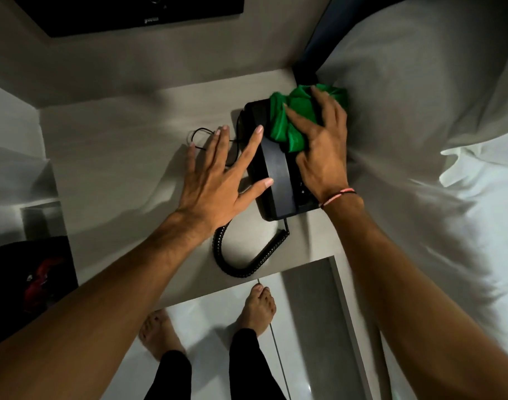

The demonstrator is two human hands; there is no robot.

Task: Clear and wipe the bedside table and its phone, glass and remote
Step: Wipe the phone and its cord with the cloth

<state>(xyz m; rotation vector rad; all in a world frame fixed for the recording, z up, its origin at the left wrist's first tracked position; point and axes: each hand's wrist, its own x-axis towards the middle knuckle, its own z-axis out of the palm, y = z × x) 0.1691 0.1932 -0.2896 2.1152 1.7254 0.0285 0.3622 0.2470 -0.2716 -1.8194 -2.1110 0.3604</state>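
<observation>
A black desk phone (275, 171) sits at the right side of the pale bedside table (117, 168), its handset in the cradle and its coiled cord (241, 261) looping toward the front edge. My right hand (322, 148) presses a crumpled green cloth (293, 116) onto the phone's far end and keypad. My left hand (218, 177) is spread flat, fingers apart, with its thumb and forefinger touching the handset's left side. No glass or remote is visible.
A white pillow and bedding (420, 111) press against the table's right edge. A thin black cable (200, 137) lies behind my left hand. A dark bag (30, 284) sits low at the left. My bare feet (258, 307) stand on the glossy floor below.
</observation>
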